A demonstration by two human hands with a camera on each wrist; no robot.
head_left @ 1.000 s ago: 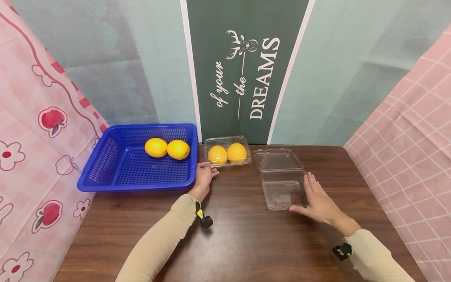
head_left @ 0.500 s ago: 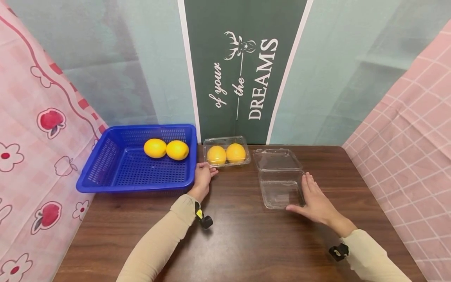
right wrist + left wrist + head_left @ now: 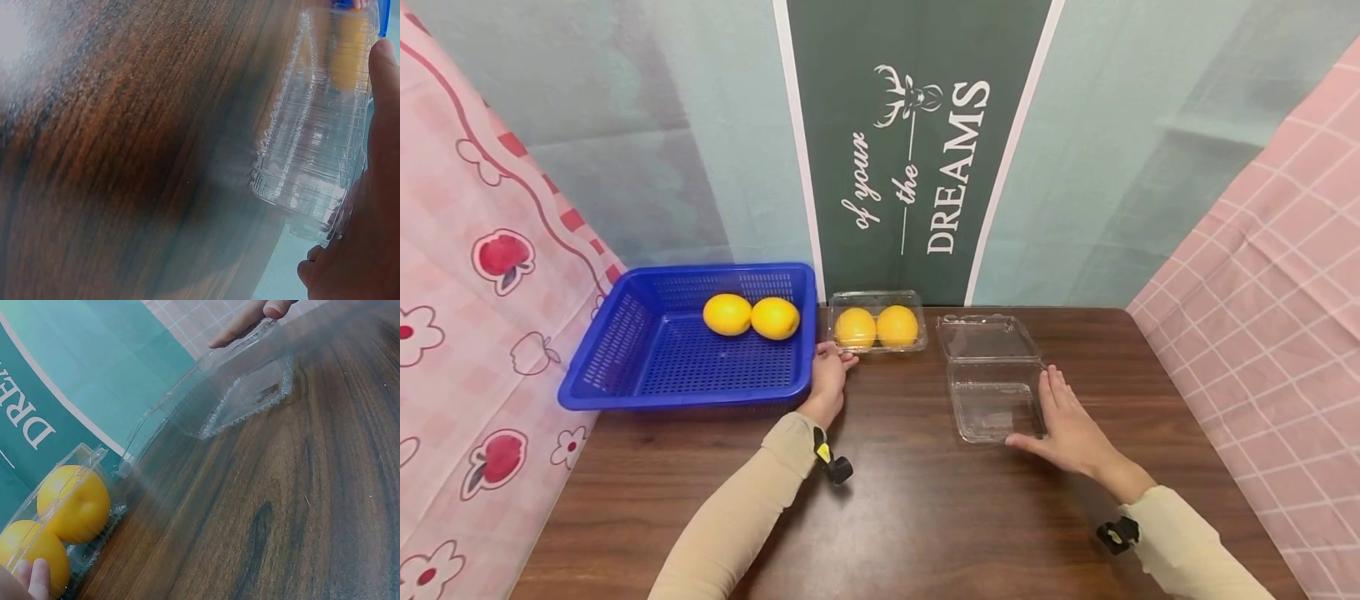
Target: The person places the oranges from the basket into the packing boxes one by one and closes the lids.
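A closed clear clamshell box (image 3: 877, 327) (image 3: 69, 512) with two oranges inside stands at the back of the table, next to the blue basket (image 3: 647, 379). My left hand (image 3: 833, 360) lies between basket and box, and its fingertips (image 3: 30, 576) touch the box's front left corner. An empty clear clamshell box (image 3: 996, 400) (image 3: 244, 394) (image 3: 319, 144) lies open to the right, lid tipped back. My right hand (image 3: 1054, 412) (image 3: 362, 237) rests flat against this box's right side, fingers straight, thumb along its front edge.
Two more oranges (image 3: 751, 317) lie in the basket's far end. The wooden table (image 3: 910, 517) meets a printed backdrop behind. Pink cloths hang at the left (image 3: 467, 333) and right (image 3: 1262, 333) sides.
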